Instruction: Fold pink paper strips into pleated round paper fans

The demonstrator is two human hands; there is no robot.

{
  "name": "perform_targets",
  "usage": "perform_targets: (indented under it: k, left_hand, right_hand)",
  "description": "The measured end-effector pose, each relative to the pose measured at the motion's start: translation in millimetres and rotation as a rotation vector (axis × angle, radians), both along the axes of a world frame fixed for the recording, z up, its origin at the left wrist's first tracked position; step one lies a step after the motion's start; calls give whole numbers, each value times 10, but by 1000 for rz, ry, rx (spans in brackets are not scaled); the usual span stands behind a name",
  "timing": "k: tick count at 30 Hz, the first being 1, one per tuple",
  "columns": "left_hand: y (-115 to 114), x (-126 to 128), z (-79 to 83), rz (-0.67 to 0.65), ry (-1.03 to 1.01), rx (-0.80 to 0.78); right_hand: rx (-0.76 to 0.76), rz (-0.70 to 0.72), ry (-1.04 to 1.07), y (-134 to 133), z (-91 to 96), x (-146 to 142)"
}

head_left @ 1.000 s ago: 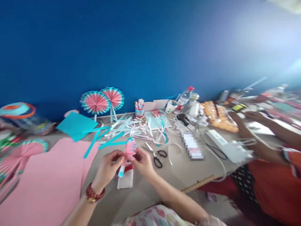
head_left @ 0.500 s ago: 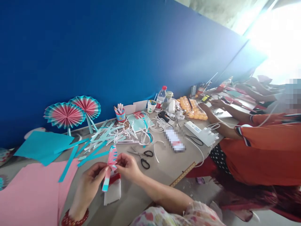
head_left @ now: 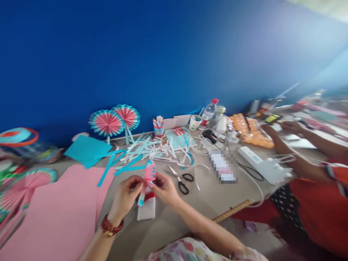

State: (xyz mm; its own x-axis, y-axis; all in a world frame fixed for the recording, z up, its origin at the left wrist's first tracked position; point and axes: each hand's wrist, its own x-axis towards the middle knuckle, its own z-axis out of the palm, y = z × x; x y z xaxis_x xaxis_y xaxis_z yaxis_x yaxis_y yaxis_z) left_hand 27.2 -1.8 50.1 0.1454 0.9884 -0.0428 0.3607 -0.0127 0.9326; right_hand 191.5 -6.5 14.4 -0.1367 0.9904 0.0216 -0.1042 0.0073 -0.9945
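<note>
You hold a piece of pleated pink-and-blue paper (head_left: pixel 149 173) over a white-and-red packet (head_left: pixel 146 213) on the table (head_left: pixel 168 226), your left hand (head_left: pixel 125 197) and right hand (head_left: pixel 166 189) each closed on it in a pinch. Black-handled scissors (head_left: pixel 179 178) lie to its right. Farther back, a red-capped plastic bottle (head_left: pixel 210 108) wears a red-and-white label (head_left: pixel 207 116) and a white cup (head_left: pixel 194 122) a green emblem (head_left: pixel 193 127), lettering too small to read.

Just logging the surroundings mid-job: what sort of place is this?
Probably a papercraft workspace: round pink-and-turquoise pleated paper fans stand near the flat blue wall, with narrow white and turquoise paper strips and black-handled metal scissors on the grey table.
</note>
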Motion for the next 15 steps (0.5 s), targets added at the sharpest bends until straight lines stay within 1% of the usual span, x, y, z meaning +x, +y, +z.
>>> perform_targets:
  k: [5,11,15]
  left_hand:
    - [8,28,-5,4,-83,-26]
    - [-8,28,-6,14,-108,-28]
    - [-5,21,-24,18,-111,-42]
  right_hand:
    - [24,-13,-52,24,-5,27]
    - [22,-21,-132,39,-24,44]
    - [32,-12,-149,42,-31,56]
